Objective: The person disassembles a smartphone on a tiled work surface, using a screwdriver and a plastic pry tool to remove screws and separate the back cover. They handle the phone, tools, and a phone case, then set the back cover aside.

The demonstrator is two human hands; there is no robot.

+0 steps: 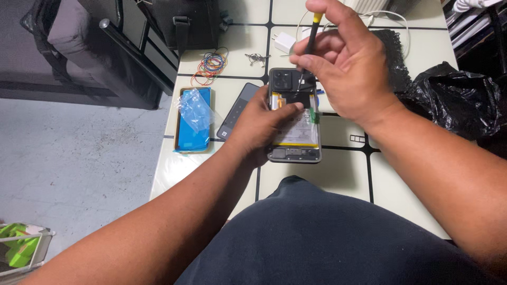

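The back is already off the grey opened smartphone (294, 124), which lies at the centre of the pale tiled worktop (343, 174) with its battery and boards bare. The left hand (259, 126) pins the phone's nine o'clock edge, fingers curled on it. The right hand (343, 63) pinches a thin yellow-tipped black screwdriver (310, 45), its tip down at the twelve o'clock end; the boards remain in place.

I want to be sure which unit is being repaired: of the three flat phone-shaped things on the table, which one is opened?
The middle-right one, the opened phone under both hands: its battery and inner parts show. The dark panel and the blue-edged panel lie closed and untouched to its left.
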